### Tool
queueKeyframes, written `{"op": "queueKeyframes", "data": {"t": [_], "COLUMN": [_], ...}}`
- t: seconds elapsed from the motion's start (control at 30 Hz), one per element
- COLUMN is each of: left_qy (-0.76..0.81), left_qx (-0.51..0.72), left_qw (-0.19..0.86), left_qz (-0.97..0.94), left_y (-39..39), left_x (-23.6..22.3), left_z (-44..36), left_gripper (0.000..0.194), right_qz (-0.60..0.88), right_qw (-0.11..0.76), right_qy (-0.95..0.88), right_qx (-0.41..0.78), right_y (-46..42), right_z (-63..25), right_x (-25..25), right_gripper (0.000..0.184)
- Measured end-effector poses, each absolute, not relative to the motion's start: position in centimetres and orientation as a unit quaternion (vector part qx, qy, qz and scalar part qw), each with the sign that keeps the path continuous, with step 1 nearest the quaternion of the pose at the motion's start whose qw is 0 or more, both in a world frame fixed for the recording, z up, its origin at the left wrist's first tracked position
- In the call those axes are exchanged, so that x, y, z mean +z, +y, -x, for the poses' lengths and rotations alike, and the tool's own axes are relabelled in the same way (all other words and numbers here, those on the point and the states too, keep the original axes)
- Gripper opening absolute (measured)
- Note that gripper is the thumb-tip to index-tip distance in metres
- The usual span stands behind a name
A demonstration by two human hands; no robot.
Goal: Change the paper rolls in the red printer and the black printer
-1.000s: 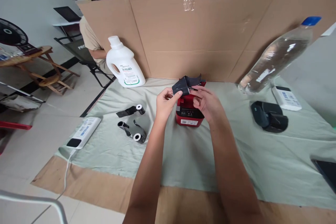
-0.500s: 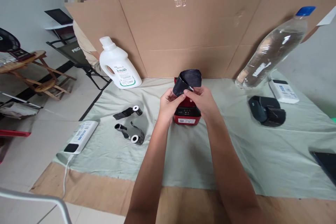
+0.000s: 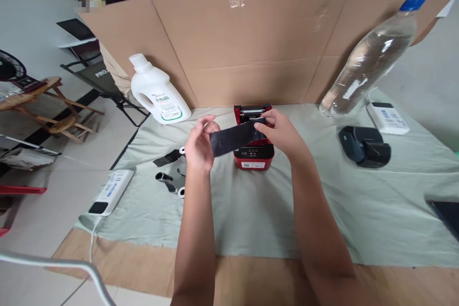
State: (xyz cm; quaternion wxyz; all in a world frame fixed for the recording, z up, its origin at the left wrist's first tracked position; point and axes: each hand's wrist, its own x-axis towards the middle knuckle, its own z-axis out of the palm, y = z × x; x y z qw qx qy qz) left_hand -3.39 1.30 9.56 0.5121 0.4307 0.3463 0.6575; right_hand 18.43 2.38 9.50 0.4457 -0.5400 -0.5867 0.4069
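A strip of black paper [image 3: 234,139] stretches between my two hands, unrolled and nearly straight. Its left end lies in my left hand [image 3: 200,146], whose fingers curl round it, partly hidden. My right hand [image 3: 278,129] pinches the other end between thumb and fingers. Below and behind the strip stands a small red and black printer [image 3: 253,158] with its lid up and a metallic roller showing inside. To the left on the cloth lie black paper rolls [image 3: 165,176] with white cores and loose tails; my left forearm covers part of them.
A white jug [image 3: 160,91] and a large water bottle [image 3: 373,60] lean against the cardboard wall [image 3: 247,48]. Black devices [image 3: 364,147] and a white box [image 3: 389,117] sit at right. A white power bank [image 3: 112,192] with a cable lies at left. A person sits behind the cardboard.
My hands have moved apart, the left one leftwards. The black paper, looped and curled before, is now drawn out lengthwise. More of the printer's raised lid shows.
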Motion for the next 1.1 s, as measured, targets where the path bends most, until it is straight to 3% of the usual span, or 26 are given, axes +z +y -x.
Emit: {"op": "queueKeyframes", "data": {"t": [0.1,0.23,0.4,0.6,0.73,0.8,0.9,1.0,1.1], "left_qy": [0.347,0.433,0.485,0.489,0.497,0.509,0.552,0.606,0.656], "left_qx": [0.632,0.54,0.412,0.28,0.275,0.271,0.228,0.21,0.251], "left_qw": [0.532,0.522,0.409,0.354,0.35,0.347,0.328,0.326,0.377], "left_qz": [-0.444,-0.498,-0.654,-0.747,-0.745,-0.739,-0.731,-0.694,-0.604], "left_y": [1.4,1.7,1.7,0.9,0.3,-0.1,-0.9,-1.7,-2.6], "left_x": [9.6,9.1,8.1,7.7,8.1,8.6,9.8,10.5,9.6], "left_z": [5.0,4.8,3.3,2.3,1.7,1.6,1.7,1.7,1.2], "left_gripper": [0.041,0.033,0.022,0.025,0.026,0.027,0.034,0.035,0.036], "right_qz": [0.529,0.517,0.55,0.563,0.571,0.558,0.559,0.596,0.57], "right_qw": [0.4,0.329,0.261,0.114,0.06,0.103,0.29,0.49,0.587], "right_qy": [-0.654,-0.731,-0.76,-0.805,-0.806,-0.804,-0.745,-0.615,-0.549], "right_qx": [0.364,0.301,0.228,0.149,0.142,0.178,0.219,0.16,0.171], "right_y": [2.8,3.4,3.9,5.8,6.3,5.7,4.4,4.6,6.4], "right_z": [-18.9,-18.4,-17.0,-15.5,-15.1,-15.8,-17.7,-19.5,-20.1], "right_x": [9.2,8.4,7.7,8.0,8.4,8.6,8.4,7.2,5.1], "right_gripper": [0.023,0.031,0.037,0.025,0.016,0.016,0.023,0.027,0.036]}}
